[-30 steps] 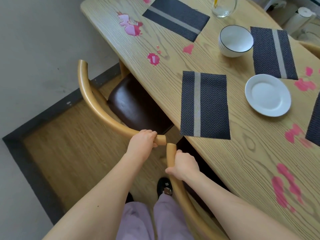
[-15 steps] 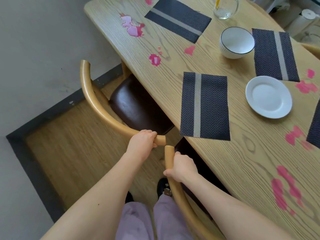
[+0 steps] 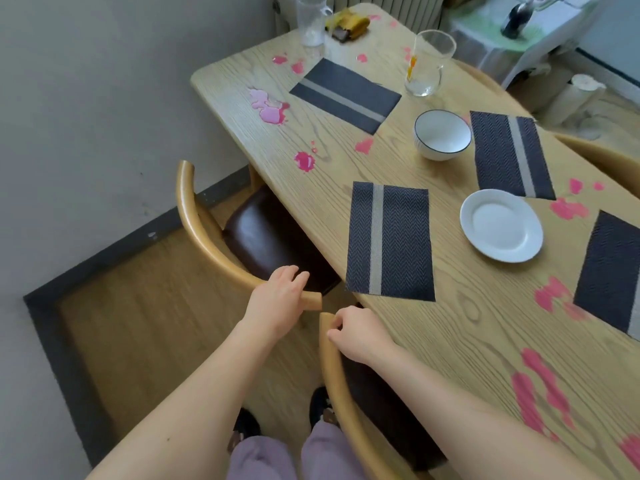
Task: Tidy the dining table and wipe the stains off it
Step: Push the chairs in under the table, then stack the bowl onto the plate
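Learner: Hands in the head view, how do they stand?

Watcher: Left hand (image 3: 277,299) lies over the end of the far chair (image 3: 194,220) rail, fingers nearly straight, draped rather than clamped. Right hand (image 3: 360,332) has curled fingers at the tip of the near chair (image 3: 341,410) rail. Whether it grips or merely touches, I cannot tell.

Learner: And the table?

Watcher: Table (image 3: 467,323) runs ahead and to the right, its edge just beside the right hand. Pink stains (image 3: 304,161) are scattered along it, some off to the right of the right hand, others well apart towards the far end. One mat (image 3: 389,240) lies near, just beyond both hands. Plate (image 3: 502,225), bowl (image 3: 442,135) and glass (image 3: 427,64) sit farther off.

Learner: How will they handle?

Watcher: My guess is the stains are wet, since some look glossy. They should lift with a wipe and smear if dragged. Plate, bowl and glass are hard, smooth and breakable. Take the plate by its rim, the bowl round its wall, the glass low on its body. Mats look thin and limp, so lift them by an edge.
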